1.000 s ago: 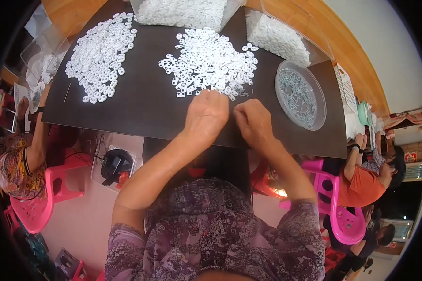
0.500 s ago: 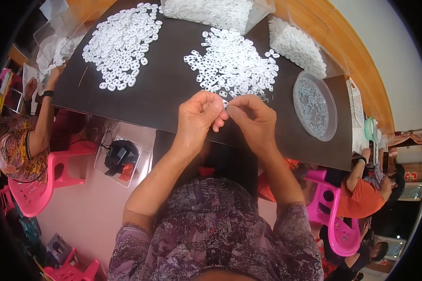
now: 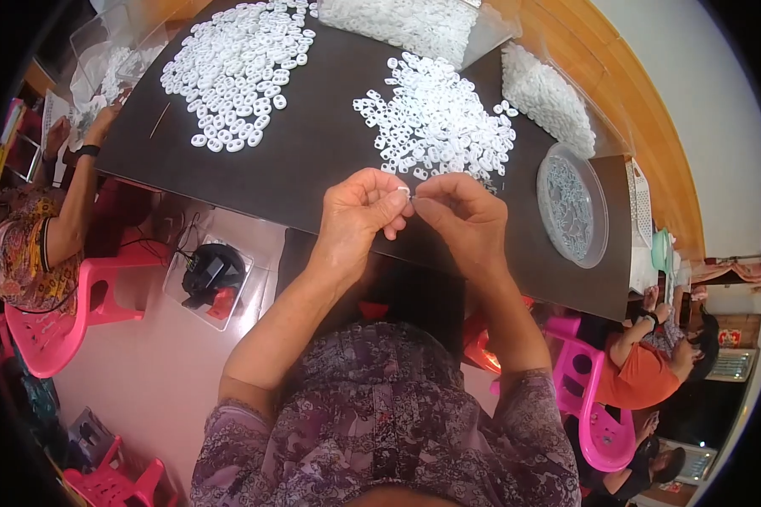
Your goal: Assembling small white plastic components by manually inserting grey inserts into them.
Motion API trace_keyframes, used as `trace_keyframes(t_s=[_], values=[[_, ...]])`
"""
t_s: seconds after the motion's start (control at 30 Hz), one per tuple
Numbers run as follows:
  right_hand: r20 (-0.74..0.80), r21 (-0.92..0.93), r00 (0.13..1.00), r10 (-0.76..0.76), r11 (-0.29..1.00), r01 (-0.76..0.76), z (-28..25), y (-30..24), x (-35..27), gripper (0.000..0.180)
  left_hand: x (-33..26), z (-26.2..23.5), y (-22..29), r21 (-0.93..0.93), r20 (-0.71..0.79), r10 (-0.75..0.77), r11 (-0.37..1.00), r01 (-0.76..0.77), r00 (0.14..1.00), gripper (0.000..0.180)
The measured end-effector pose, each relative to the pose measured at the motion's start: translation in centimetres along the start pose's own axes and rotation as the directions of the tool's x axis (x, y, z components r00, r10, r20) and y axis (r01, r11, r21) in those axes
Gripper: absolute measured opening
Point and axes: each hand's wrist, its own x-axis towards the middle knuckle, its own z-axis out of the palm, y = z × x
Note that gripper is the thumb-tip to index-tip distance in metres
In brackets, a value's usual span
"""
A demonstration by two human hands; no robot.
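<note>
My left hand (image 3: 359,215) and my right hand (image 3: 461,220) meet fingertip to fingertip above the near edge of a dark table (image 3: 313,160). Between the pinched fingers is a small white plastic ring piece (image 3: 404,193); both hands seem to grip it. Just beyond my hands lies a loose heap of the same white ring pieces (image 3: 435,118). A second, larger heap (image 3: 237,72) is spread at the far left of the table.
A round clear dish (image 3: 572,204) sits at the table's right. Clear bins of white pieces (image 3: 406,21) stand at the back. A person in a patterned top (image 3: 25,245) sits at left on a pink chair; another in orange (image 3: 643,376) sits at right.
My hands have lifted off the table near the heap and drawn together toward me, fingertips now pinching a white piece. The view has shifted slightly.
</note>
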Motion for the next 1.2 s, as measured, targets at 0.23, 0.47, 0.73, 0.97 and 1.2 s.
trace_keyframes(t_s=[0.23,0.47,0.73,0.97,1.2], values=[[0.005,-0.076,1.000,0.028,0.997,-0.028,0.4,0.1,0.3,0.019,-0.4,0.0,0.0,0.032,-0.037,0.044,0.999,-0.043,0.998,0.007],[0.026,-0.108,0.999,0.021,0.994,-0.018,0.5,0.2,0.3,0.019,-0.6,-0.2,-0.1,0.120,-0.046,0.059,0.991,-0.053,0.997,0.007],[0.016,-0.172,1.000,0.003,0.985,0.000,1.0,-0.7,0.3,0.015,-1.2,0.5,-0.7,0.255,-0.088,0.165,0.957,-0.138,0.982,0.007],[0.038,-0.222,0.992,-0.119,0.967,0.124,0.8,0.1,0.2,0.012,-1.3,0.3,-0.4,0.113,-0.089,0.114,0.988,-0.104,0.990,0.009],[0.053,-0.468,0.967,-0.247,0.850,0.243,1.3,0.6,0.4,0.005,-1.7,0.5,-0.2,0.219,-0.133,0.168,0.966,-0.136,0.977,0.009]])
